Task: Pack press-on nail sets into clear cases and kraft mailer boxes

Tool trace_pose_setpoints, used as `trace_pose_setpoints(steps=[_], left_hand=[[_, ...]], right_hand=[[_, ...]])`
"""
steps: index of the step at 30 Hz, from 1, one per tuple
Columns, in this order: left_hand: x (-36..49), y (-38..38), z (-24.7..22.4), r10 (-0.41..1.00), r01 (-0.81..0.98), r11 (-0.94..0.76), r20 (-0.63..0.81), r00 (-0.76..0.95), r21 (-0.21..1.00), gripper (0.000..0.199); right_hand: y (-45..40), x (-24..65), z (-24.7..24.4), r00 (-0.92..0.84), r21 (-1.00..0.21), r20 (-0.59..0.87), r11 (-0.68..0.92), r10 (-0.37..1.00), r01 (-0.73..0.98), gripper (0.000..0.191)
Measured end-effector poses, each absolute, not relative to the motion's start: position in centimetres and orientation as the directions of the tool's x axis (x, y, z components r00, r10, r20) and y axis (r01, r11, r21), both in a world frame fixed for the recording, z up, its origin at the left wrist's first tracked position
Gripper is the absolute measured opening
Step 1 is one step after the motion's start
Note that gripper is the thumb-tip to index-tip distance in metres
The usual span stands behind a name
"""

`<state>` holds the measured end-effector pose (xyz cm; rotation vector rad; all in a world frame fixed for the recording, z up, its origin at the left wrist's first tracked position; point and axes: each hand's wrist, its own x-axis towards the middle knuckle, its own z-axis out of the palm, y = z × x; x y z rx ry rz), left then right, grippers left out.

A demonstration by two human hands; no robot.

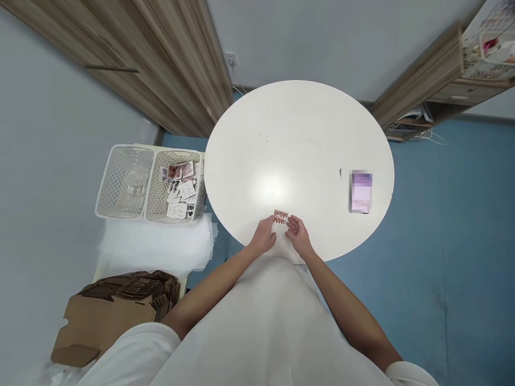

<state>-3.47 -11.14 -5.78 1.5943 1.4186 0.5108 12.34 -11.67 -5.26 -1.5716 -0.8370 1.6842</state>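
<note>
Small card of amber, nail-shaped pieces (pixel 280 217) between two hands, near the counter's near edge.
The left hand (pixel 264 236) has its fingers at the card's left edge, the thumb apart and lower; whether it pinches the card cannot be told. The right hand (pixel 298 236) is loosely spread, fingers slightly curled, just beside the card's right edge; contact is unclear. The card bears its pieces in two rows, above the white oval counter (pixel 298 123). Farther right on the counter lies a blurred purple-and-pink item (pixel 361 192), with a small dark mark (pixel 340 173) near it. Left of the counter stand two white baskets side by side: the nearer (pixel 152 206) holds similar cards, the farther (pixel 105 187) clear plastic pieces. Below them are white sheets (pixel 156 244) and folded brown cardboard (pixel 104 316).
</note>
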Motion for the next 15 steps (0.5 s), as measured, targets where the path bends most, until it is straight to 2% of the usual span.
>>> trace_pose_setpoints(steps=[6,11,15], left_hand=[[-8.0,-9.6,-5.9,0.955,0.499,0.189,-0.277,0.108,0.846,0.061],[-12.1,-8.3,-6.7,0.936,0.27,0.351,-0.331,-0.116,0.897,0.063],[-14.8,-7.5,-7.4,0.917,0.136,0.369,-0.336,-0.215,0.92,0.063]], right_hand=[[-9.7,7.6,-5.0,-0.12,-0.804,-0.571,-0.582,0.812,-0.117,0.058],[-7.0,2.8,-5.5,-0.193,-0.815,-0.539,-0.566,0.82,-0.127,0.059],[-5.0,-0.2,-5.8,-0.246,-0.815,-0.521,-0.562,0.817,-0.139,0.058]])
